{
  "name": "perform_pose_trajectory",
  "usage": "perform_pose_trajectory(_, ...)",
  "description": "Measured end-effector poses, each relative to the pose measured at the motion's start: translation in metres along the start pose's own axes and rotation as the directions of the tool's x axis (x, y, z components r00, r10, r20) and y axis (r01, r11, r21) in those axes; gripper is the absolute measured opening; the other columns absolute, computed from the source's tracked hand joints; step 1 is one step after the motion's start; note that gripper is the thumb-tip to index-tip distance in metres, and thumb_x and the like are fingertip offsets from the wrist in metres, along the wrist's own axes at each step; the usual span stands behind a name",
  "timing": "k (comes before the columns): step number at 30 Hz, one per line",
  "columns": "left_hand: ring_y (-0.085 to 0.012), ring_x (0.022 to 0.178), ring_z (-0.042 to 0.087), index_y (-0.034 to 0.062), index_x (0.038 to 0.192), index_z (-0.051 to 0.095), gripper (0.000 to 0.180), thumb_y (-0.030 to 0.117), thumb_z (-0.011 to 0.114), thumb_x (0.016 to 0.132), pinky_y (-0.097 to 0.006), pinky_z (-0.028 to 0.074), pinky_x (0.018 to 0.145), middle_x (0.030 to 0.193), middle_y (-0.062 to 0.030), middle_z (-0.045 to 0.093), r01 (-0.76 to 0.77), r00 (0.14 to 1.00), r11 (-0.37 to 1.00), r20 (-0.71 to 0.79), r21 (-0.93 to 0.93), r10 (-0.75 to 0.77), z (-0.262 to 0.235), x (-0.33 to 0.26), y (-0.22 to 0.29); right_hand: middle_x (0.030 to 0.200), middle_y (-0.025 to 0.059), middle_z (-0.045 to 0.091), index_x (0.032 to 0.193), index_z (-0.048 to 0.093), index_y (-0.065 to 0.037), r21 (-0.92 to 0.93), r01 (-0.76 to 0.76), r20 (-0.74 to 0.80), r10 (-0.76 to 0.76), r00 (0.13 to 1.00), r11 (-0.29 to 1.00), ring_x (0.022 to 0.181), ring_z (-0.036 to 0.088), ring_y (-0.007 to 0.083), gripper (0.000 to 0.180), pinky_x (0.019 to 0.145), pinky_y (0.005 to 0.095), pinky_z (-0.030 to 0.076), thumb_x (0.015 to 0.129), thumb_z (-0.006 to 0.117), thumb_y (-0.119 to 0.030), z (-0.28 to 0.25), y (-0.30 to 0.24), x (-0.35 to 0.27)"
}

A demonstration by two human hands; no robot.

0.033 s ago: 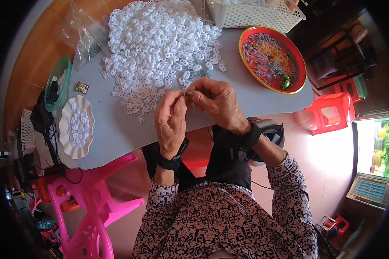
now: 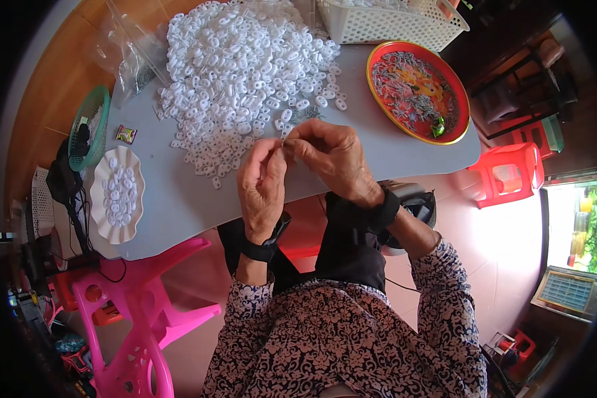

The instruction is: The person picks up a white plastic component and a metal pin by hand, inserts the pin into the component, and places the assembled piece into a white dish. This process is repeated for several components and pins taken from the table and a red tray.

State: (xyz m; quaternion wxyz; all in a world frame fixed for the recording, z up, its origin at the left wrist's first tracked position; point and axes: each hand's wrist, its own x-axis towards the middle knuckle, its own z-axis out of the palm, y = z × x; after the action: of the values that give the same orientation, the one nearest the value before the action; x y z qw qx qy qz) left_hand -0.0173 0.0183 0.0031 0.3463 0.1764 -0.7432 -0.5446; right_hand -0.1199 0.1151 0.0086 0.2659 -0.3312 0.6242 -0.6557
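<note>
Over the table's near edge my left hand [image 2: 264, 187] and my right hand [image 2: 336, 158] meet at their fingertips. Both pinch something too small to make out. Just beyond them spreads a large heap of small white oval plastic pieces with two holes each [image 2: 245, 63]. Smaller white pieces [image 2: 213, 151] lie along its near side. A little bunch of thin grey metal pins [image 2: 308, 113] rests beyond my right hand. On the left, a white scalloped plate [image 2: 99, 209] bears more white oval pieces. The red round tray [image 2: 463, 99] at the right holds many grey pins.
A cream perforated basket [image 2: 385, 28] stands at the back right. A green basket [image 2: 77, 160], a clear plastic bag [image 2: 127, 60] and a small wrapped packet [image 2: 126, 134] are at the left. Below the grey table [image 2: 179, 205] are a pink chair [image 2: 139, 312] and, further right, a red stool [image 2: 511, 176].
</note>
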Motion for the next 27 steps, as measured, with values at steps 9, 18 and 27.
perform_pose_trajectory(9, -0.0082, 0.071, 0.053, -0.0012, 0.091, 0.058, 0.013, 0.01, 0.053, 0.088, -0.023, 0.043, 0.066, 0.075, -0.0024, 0.059, 0.193, 0.98, 0.944, 0.007, -0.266, -0.199, -0.001, 0.002, -0.004, 0.07, 0.0085, 0.064, 0.088, 0.067, 0.001, -0.561, 0.08, -0.006, -0.101, 0.995, 0.824, 0.062, 0.06, 0.0119, 0.014, 0.058, 0.0266, 0.047, 0.082, 0.063, -0.012, -0.015, -0.024, 0.032)
perform_pose_trajectory(18, -0.0073, 0.07, 0.051, 0.0002, 0.088, 0.058, 0.009, 0.007, 0.053, 0.087, -0.022, 0.041, 0.067, 0.074, -0.001, 0.058, 0.184, 0.98, 0.927, -0.007, -0.328, -0.197, -0.002, 0.0, -0.006, 0.081, 0.0047, 0.061, 0.081, 0.066, -0.007, -0.803, 0.556, 0.507, -0.244, 0.827, 0.214, 0.076, 0.061, 0.0267, 0.007, 0.064, 0.0367, 0.049, 0.076, 0.062, -0.009, -0.027, -0.017, 0.093)
perform_pose_trajectory(27, -0.0071, 0.07, 0.052, -0.0008, 0.088, 0.057, 0.007, 0.005, 0.053, 0.088, -0.021, 0.042, 0.067, 0.075, -0.0015, 0.058, 0.189, 0.979, 0.915, -0.006, -0.356, -0.205, -0.002, -0.001, -0.007, 0.079, 0.0069, 0.059, 0.077, 0.062, -0.005, -0.754, 0.652, 0.637, -0.152, 0.755, 0.078, 0.077, 0.059, 0.0284, 0.007, 0.068, 0.0393, 0.049, 0.078, 0.059, -0.011, -0.023, -0.022, 0.101)
